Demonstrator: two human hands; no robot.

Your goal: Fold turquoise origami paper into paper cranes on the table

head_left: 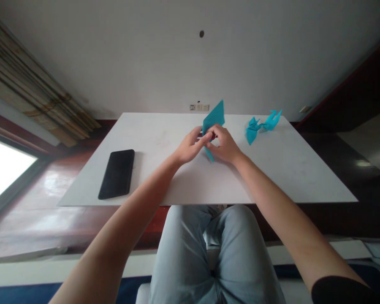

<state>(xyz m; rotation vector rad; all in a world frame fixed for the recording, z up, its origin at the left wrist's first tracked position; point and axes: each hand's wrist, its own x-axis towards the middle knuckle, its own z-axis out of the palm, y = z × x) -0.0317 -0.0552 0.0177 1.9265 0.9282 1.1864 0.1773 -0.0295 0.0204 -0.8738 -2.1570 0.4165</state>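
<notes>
Both hands meet above the middle of the white table, gripping a partly folded sheet of blue origami paper [214, 115]. My left hand [190, 145] pinches it from the left, thumb against the paper. From the right, my right hand [223, 143] holds it with curled fingers. A broad blue flap rises above the fingers, and a narrow pointed end sticks out below them; the folds between are hidden by the hands. To the right lie blue folded paper cranes [272, 121], one with raised wings, touching or close to another blue folded piece [252, 130].
A black smartphone [117, 174] lies at the left of the white table [288, 177]. Behind the table stands a wall with sockets [199, 107]. A curtain [34, 88] hangs at the left. My knees are under the table's near edge.
</notes>
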